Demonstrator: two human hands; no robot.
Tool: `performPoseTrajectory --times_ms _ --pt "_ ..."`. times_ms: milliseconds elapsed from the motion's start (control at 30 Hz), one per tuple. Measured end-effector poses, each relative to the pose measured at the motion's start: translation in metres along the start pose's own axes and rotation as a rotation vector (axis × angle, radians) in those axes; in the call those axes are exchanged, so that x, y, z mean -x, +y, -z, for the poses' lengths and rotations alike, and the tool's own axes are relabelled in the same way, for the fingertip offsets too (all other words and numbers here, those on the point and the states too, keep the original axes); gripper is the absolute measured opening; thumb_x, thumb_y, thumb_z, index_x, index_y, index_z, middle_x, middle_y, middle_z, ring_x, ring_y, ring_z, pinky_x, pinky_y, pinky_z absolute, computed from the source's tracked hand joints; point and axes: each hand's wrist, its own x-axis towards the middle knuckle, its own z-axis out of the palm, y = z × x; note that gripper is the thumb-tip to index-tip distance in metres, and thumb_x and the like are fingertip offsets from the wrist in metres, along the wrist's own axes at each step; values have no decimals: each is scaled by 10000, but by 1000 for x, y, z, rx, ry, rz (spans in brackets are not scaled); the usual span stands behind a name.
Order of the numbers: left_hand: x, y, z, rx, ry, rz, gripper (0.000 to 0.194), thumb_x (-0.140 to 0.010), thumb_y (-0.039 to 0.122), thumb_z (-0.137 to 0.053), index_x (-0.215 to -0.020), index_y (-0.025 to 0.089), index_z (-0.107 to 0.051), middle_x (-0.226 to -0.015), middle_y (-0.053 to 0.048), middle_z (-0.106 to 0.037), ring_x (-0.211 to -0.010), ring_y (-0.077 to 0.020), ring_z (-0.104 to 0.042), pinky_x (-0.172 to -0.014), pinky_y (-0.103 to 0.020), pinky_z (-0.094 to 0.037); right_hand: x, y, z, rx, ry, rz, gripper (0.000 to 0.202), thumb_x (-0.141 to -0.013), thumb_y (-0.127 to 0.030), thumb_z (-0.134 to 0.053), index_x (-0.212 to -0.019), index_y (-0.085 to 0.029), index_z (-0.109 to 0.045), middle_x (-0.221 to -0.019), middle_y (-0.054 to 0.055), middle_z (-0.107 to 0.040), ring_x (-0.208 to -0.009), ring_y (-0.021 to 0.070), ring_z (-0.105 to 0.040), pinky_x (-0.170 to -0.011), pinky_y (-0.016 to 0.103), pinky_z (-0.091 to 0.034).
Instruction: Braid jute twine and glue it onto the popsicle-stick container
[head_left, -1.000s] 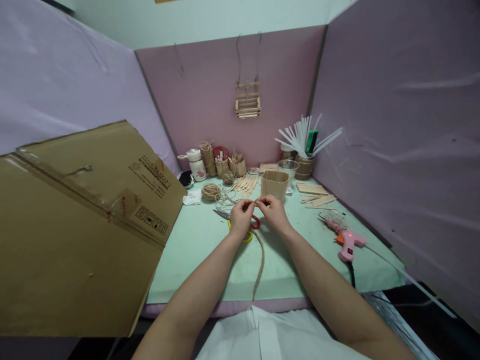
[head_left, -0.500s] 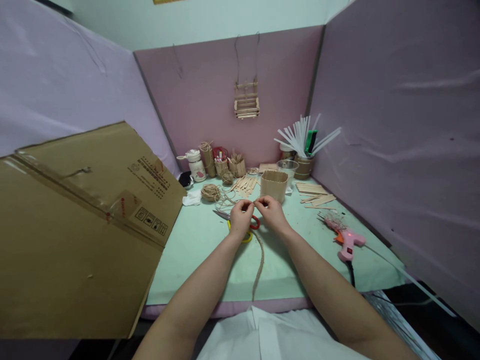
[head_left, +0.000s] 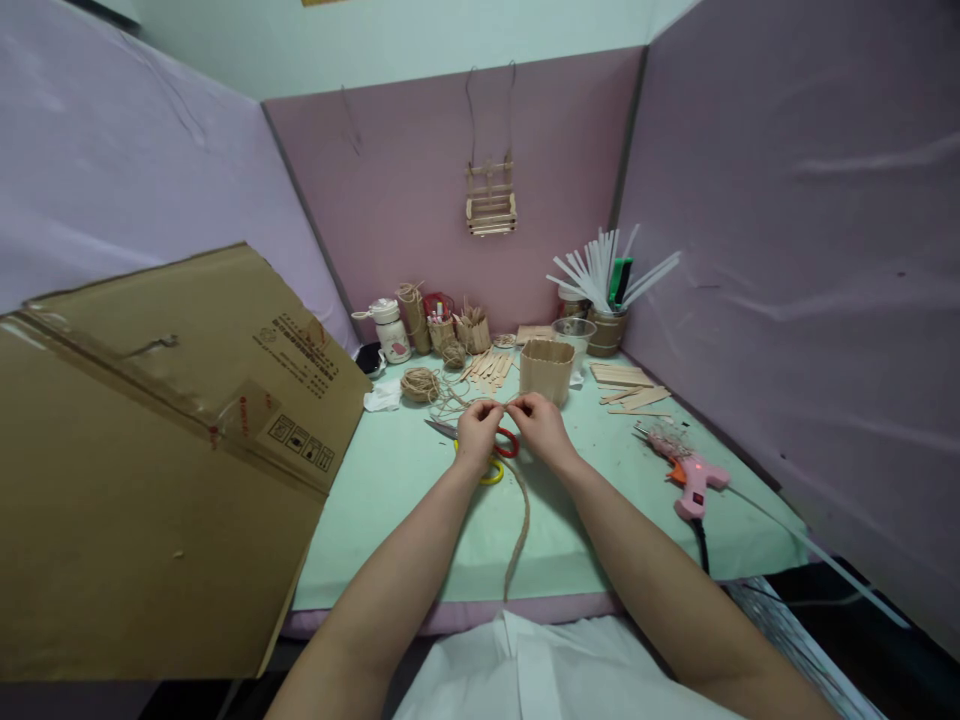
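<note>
My left hand [head_left: 480, 430] and my right hand [head_left: 538, 425] meet fingertip to fingertip, both pinching a brown jute cord. A braided length of the cord [head_left: 523, 515] runs down from between them to the table's front edge. Loose strands lead off behind my left hand toward a ball of twine [head_left: 420, 385]. Under my left hand and wrist lie scissors [head_left: 491, 472] with red and yellow handles, partly covered. Just beyond my right hand stands a box of wooden craft sticks [head_left: 547, 370].
A pink glue gun [head_left: 697, 480] with its cord lies at the right, near stacked craft sticks [head_left: 621, 376]. A large cardboard box [head_left: 165, 470] leans in from the left. Along the back stand a white bottle [head_left: 391, 332], stick holders and a clear plastic cup [head_left: 574, 340].
The fingertips of both hands have shifted very slightly apart at the cord. The view has moved a little; everything else lies as before.
</note>
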Motion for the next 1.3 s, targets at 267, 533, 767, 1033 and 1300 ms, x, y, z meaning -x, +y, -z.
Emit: performPoseTrajectory --times_ms 267,533,767,1033,1300 --pt "-1 5 1 181 -129 128 173 -614 284 -663 -713 152 -612 -580 40 -514 -520 -72 -430 -512 -212 -345 -1 -7 6 -294 -78 -196 193 -724 -340 -558 -659 -169 -620 -643 14 -622 -609 154 -541 -594 272 -410" --pt "0 4 0 89 -48 35 226 -643 339 -661 -759 146 -639 -687 -8 -610 -661 -114 -541 -630 -233 -422 2 -7 4 44 117 199 98 -783 -244 -544 -740 -187 -612 -783 39 -576 -685 154 -519 -664 290 -430" --pt "-2 1 1 58 -43 -60 179 -665 308 -665 -747 149 -664 -760 -33 -654 -763 -145 -580 -756 -271 -445 3 -8 4 10 119 175 131 -786 -242 -542 -722 -189 -644 -758 42 -601 -656 154 -534 -650 296 -443" --pt "-2 0 5 -87 -71 -219 110 -706 249 -632 -741 164 -691 -793 -47 -663 -796 -159 -584 -779 -284 -441 1 -7 5 -50 105 107 109 -753 -237 -570 -717 -181 -656 -742 41 -608 -650 153 -539 -638 290 -442" --pt "-2 3 4 -143 -66 -148 182 -731 317 -596 -692 156 -670 -713 -28 -648 -715 -146 -567 -704 -259 -431 4 -7 4 94 68 228 120 -782 -208 -541 -744 -192 -654 -774 41 -590 -680 163 -544 -658 297 -443"
